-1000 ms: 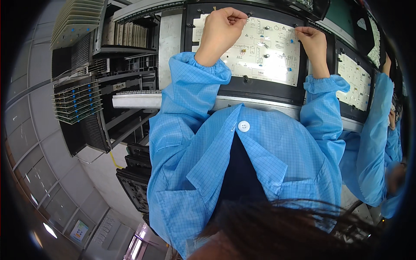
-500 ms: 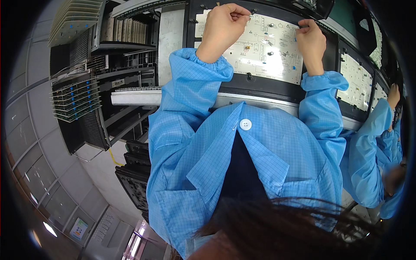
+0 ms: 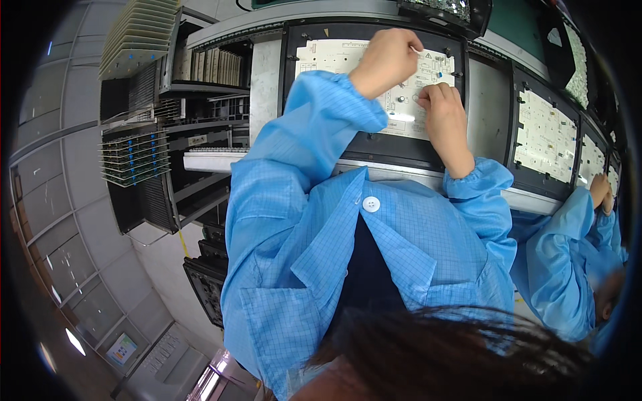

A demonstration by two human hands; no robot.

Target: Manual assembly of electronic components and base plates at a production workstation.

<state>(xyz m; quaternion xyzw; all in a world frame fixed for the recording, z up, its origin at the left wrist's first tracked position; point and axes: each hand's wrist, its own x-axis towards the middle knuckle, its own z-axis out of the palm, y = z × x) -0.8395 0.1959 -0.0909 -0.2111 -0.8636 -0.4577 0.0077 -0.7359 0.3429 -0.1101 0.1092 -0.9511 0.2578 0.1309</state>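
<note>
Right hand (image 3: 444,121) has shifted inward, left hand (image 3: 390,61) rightward; apart, grip unclear. Circuit board (image 3: 408,115) runs lengthwise left to right beneath them.

- Two bare hands are showing at upper centre: one left hand (image 3: 390,60), one right hand (image 3: 445,119)!
- One white board (image 3: 334,57) is lying beneath them, one black frame (image 3: 460,100) surrounding it.
- At least three framed boards (image 3: 545,130) are lining up far right.
- Three board stacks (image 3: 135,158) are standing upper left.
- One white button (image 3: 371,204) is gleaming mid-frame!
</note>
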